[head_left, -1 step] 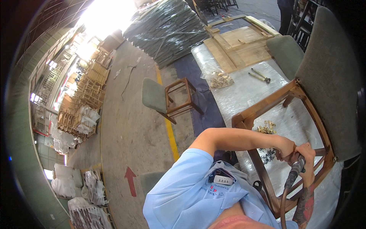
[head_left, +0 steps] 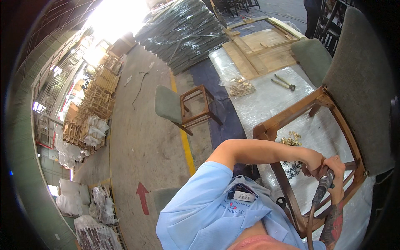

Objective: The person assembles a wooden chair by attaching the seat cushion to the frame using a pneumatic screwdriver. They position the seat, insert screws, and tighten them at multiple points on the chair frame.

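An air tool [head_left: 325, 182] with a metal body, dark grip and brown hose is held inside the wooden frame of a chair. My right hand [head_left: 336, 167] wraps round its upper part. Pressed close beside it, my left hand [head_left: 313, 161] has its fingers curled at the tool's front end; what they pinch is hidden. The chair frame [head_left: 287, 117] rests on the plastic-covered table, tipped over, with its grey padded back [head_left: 361, 89] at the right. Small brass-coloured hardware [head_left: 291, 138] and dark small parts [head_left: 293, 169] lie on the table within the frame.
Farther along the table [head_left: 266, 104] are pincers [head_left: 284, 82], a bag of small parts [head_left: 239, 85] and wooden panels [head_left: 260, 52]. Another chair [head_left: 196, 109] stands on the floor to the left. A wrapped stack [head_left: 183, 35] rises beyond; wooden frames [head_left: 98, 91] line the far left.
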Available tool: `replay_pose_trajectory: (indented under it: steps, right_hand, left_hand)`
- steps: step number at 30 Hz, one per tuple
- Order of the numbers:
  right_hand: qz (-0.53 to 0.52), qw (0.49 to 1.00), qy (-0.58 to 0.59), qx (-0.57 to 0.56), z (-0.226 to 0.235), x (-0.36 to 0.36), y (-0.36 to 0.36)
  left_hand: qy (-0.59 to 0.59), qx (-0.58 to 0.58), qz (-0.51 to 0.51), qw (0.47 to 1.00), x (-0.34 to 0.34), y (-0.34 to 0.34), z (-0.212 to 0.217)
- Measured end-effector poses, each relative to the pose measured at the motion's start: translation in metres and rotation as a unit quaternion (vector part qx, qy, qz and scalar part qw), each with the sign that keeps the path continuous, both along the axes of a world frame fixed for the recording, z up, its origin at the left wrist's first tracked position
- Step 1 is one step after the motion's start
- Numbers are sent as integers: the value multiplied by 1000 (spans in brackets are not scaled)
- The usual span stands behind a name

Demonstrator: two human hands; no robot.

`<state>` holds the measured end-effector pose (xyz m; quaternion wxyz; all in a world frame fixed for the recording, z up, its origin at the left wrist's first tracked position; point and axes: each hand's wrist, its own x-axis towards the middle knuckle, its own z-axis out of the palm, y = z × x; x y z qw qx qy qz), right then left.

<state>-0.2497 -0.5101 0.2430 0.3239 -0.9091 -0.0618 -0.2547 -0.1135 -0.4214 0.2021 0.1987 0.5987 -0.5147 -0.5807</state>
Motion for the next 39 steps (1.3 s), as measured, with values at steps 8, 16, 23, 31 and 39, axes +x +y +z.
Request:
replay_pose_trajectory:
  steps: [8, 16, 23, 31, 39]
  right_hand:
    - [-20, 1000, -19, 2, 5, -2, -8]
    - [-40, 999, -30, -7, 6, 0, -7]
    - [-41, 999, -33, 10, 4, 1, -7]
    - [-38, 999, -28, 2, 4, 1, -8]
    - [-37, 999, -29, -3, 2, 1, -10]
  left_hand:
    - [-12, -37, 26, 999, 1, -11, 7]
    - [-17, -75, 17, 997, 5, -11, 2]
    - [-15, -106, 37, 994, 3, -12, -9]
    - [-46, -148, 27, 988, 2, -21, -32]
    - [-40, -177, 18, 983, 1, -23, -34]
